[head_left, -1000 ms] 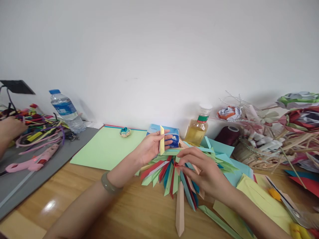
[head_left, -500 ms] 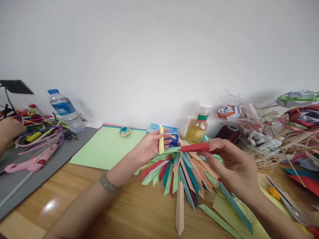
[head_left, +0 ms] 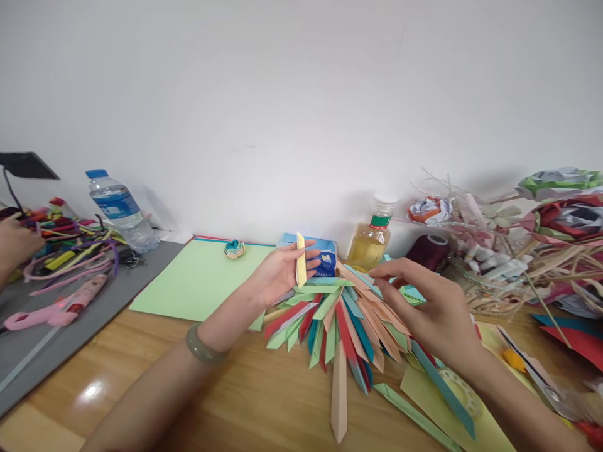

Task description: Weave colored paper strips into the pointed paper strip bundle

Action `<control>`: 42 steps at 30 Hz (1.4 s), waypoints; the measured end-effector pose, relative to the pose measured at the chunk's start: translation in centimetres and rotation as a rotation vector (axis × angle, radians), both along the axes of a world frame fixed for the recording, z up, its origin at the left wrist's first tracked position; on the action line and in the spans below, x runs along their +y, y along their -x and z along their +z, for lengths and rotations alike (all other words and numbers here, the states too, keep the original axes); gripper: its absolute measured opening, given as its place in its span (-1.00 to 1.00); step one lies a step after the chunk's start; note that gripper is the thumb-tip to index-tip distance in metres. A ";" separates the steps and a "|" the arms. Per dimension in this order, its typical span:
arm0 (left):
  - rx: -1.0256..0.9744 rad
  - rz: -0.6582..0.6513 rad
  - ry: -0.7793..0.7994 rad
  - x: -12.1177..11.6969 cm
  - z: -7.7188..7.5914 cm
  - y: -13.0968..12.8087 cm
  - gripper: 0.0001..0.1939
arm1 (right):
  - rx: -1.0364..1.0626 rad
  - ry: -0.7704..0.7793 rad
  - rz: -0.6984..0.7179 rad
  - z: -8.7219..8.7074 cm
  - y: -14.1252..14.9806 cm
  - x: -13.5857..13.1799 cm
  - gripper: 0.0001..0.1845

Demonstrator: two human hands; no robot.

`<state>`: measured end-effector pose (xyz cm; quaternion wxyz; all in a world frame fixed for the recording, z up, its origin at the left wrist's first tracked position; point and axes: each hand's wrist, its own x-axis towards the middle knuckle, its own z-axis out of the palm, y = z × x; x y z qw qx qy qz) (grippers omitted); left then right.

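Observation:
My left hand (head_left: 277, 273) pinches a folded yellow paper strip (head_left: 300, 260) upright between thumb and fingers, the other fingers stretched out behind it. My right hand (head_left: 426, 301) hovers over the right side of a fanned pile of folded paper strips, thumb and forefinger slightly apart with nothing seen between them. Beneath its fingertips are peach strips (head_left: 372, 320) and a light blue one. A red folded strip (head_left: 347, 336) lies in the middle of the pile among green and blue ones. One peach strip (head_left: 339, 395) sticks out toward me.
Light green paper sheets (head_left: 188, 282) lie left, with a small paper flower (head_left: 234, 249). Behind the pile are a tissue pack (head_left: 325, 257) and an oil bottle (head_left: 370, 238). Scissors (head_left: 537, 376) and paper flowers (head_left: 565, 213) lie right. Another person's hand (head_left: 19, 245) and a pink glue gun (head_left: 61, 307) are far left.
My right hand has let go of the red strip, which now lies in the pile, and has shifted slightly left. My left hand still holds the yellow strip.

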<state>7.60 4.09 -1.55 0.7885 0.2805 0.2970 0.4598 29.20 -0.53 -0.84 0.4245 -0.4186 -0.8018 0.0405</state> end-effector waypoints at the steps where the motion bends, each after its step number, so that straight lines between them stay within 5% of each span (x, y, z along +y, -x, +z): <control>1: -0.002 -0.005 0.001 0.0 0.0 0.0 -0.81 | -0.032 0.031 -0.069 -0.3 -0.1 0.3 -0.90; 6: 0.014 -0.028 0.034 -0.2 0.1 -0.3 -0.80 | -0.374 0.251 -0.309 -2.1 -1.1 1.9 -0.81; 15: 0.031 0.006 0.022 -0.3 -0.1 -0.6 -0.81 | -0.577 0.323 -0.261 -3.8 -0.1 1.8 -0.74; 27: 0.040 -0.015 0.005 -0.1 -0.6 -0.4 -0.81 | -0.324 0.247 -0.403 -3.2 -0.7 2.1 -0.78; 36: 0.074 -0.054 -0.046 -0.4 -0.5 -0.4 -0.81 | -0.046 0.233 -0.205 -1.9 -0.6 1.8 -0.77; 42: 0.120 -0.046 -0.025 -0.3 -0.7 -0.3 -0.84 | 0.025 0.250 -0.205 -1.1 -0.6 1.2 -0.79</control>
